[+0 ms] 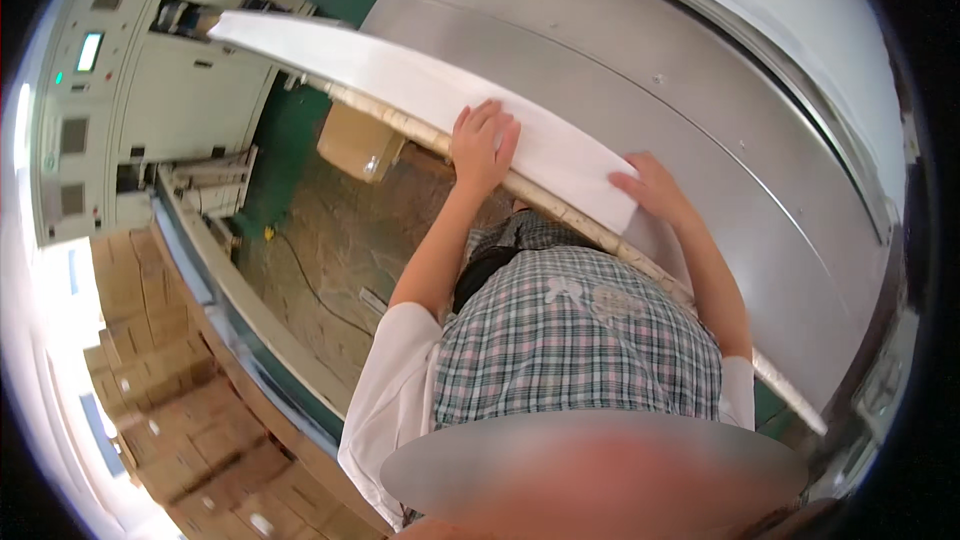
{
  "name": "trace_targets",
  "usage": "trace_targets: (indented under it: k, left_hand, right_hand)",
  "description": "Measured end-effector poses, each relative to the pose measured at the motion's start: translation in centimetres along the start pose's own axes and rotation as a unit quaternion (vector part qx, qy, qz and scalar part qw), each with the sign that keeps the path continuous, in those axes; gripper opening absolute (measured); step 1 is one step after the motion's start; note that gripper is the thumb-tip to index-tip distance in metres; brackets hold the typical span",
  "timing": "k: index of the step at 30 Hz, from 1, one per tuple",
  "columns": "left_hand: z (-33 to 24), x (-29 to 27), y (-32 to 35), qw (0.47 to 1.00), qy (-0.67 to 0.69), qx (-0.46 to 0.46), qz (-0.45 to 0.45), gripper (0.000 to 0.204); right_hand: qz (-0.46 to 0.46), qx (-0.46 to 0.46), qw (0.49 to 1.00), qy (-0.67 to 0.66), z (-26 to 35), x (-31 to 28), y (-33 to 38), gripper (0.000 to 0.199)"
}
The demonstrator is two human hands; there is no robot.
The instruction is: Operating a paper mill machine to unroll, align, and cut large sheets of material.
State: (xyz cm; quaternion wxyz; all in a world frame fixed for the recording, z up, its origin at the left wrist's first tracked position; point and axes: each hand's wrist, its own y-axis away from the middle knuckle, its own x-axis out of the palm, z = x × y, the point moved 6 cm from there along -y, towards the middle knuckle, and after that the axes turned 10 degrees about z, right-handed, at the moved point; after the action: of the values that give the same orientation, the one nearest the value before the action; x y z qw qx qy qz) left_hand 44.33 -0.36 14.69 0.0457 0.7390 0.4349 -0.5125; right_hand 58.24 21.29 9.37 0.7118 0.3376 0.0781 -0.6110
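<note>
A long white strip of thin sheet material, paper or cloth, lies along the near edge of a metal table, its far-left end reaching toward a machine. My left hand lies on the middle of the strip, fingers stretched over it and thumb apart. At the strip's right end, my right hand touches the far corner, with thumb and fingers apart. Whether the strip is one layer or several I cannot tell. A pale, worn edge bar runs between the strip and my body.
A pale cabinet machine with a lit screen stands at the far left. On the floor sit a cardboard box and a dark cable. Stacked cartons fill the lower left beyond a long rail.
</note>
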Motion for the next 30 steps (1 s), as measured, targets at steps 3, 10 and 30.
trace_targets:
  k: [3,10,30]
  left_hand:
    - [-0.1,-0.2,0.1,0.996,0.043,0.052,0.061,0.015]
    - [1.8,-1.8,-1.4,0.921,0.217,0.217,0.24,0.016]
    - [20.4,-8.5,-17.8,0.95,0.275,0.044,0.138,0.015]
  right_hand:
    - [-0.021,0.007,1.0,-0.009,2.3,2.0,-3.7,0.044]
    - [-0.073,-0.021,0.986,-0.149,5.2,3.7,-9.3,0.032]
    - [-0.514,0.288,0.787,0.185,-5.7,-3.3,-3.4,0.012]
